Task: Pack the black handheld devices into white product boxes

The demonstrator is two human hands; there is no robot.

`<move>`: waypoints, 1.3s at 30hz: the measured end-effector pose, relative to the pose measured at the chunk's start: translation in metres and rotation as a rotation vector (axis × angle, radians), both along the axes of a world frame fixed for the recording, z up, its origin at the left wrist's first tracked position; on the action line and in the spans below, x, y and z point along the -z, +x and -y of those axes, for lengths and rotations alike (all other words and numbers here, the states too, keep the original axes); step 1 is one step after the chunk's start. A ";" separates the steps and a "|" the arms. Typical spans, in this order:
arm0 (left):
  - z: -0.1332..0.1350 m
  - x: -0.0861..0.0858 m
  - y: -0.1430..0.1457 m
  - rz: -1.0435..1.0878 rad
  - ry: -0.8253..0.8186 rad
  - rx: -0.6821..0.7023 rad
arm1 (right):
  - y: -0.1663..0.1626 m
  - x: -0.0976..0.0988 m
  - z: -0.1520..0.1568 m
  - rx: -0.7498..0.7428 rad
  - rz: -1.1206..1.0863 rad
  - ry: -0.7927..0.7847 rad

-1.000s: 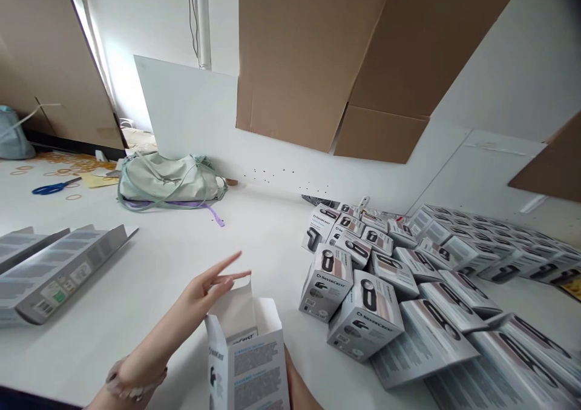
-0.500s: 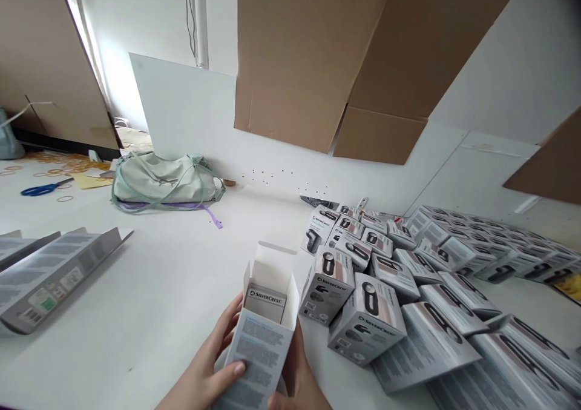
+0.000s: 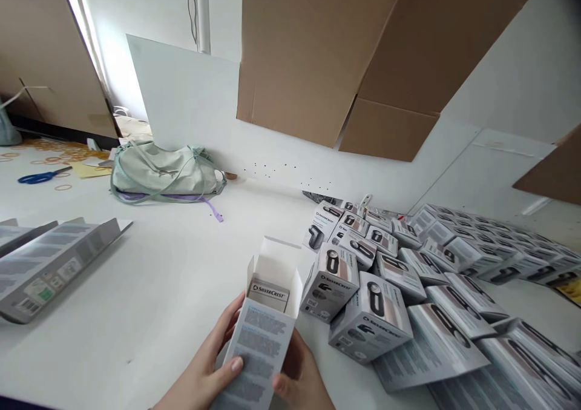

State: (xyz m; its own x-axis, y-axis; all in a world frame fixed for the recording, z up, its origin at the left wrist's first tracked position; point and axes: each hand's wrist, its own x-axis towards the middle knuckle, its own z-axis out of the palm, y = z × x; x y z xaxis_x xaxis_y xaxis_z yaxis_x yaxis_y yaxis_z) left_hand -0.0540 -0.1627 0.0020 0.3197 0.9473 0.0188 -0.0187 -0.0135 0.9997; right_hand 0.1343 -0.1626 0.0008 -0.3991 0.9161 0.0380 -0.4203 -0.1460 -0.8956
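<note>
Between my two hands stands a small printed carton [image 3: 261,349], its top flaps spread apart. Inside its mouth shows a grey insert [image 3: 269,295] marked SilverCrest. My left hand [image 3: 209,361] is wrapped round the carton's left side, thumb on the printed front. On the other side my right hand [image 3: 302,376] grips the lower right edge, with its thumb at the front corner and its fingers hidden behind. Just right of the carton sit closed SilverCrest boxes [image 3: 373,316] with a black device pictured on them.
More boxes [image 3: 499,243] fill the table's right side in rows. Flat, unfolded cartons [image 3: 63,267] lie at the left. Further back are a pale green bag [image 3: 166,171], blue scissors [image 3: 40,177] and scattered rubber bands [image 3: 63,149]. Brown cardboard [image 3: 318,59] hangs on the wall.
My right thumb has moved up along the carton's front edge. The carton remains held in both hands with its flaps open. The view has shifted slightly.
</note>
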 end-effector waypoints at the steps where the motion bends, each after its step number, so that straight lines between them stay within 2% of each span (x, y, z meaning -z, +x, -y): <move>1: 0.001 -0.002 0.000 -0.006 -0.014 0.009 | 0.000 -0.001 0.000 0.000 -0.004 -0.002; 5: 0.003 -0.008 0.001 -0.019 -0.067 0.017 | 0.000 -0.001 0.000 0.009 -0.010 0.005; 13: 0.003 -0.006 0.002 -0.004 -0.038 0.018 | -0.003 0.001 0.002 0.040 -0.085 -0.029; 23: 0.002 -0.007 0.004 -0.001 -0.029 -0.004 | 0.001 0.000 0.004 0.055 -0.016 -0.033; 34: 0.005 -0.013 0.004 0.016 -0.048 -0.016 | -0.001 0.000 0.005 0.028 -0.040 -0.018; 39: 0.004 -0.014 0.005 0.054 -0.061 -0.053 | -0.002 0.012 0.003 0.036 0.027 0.059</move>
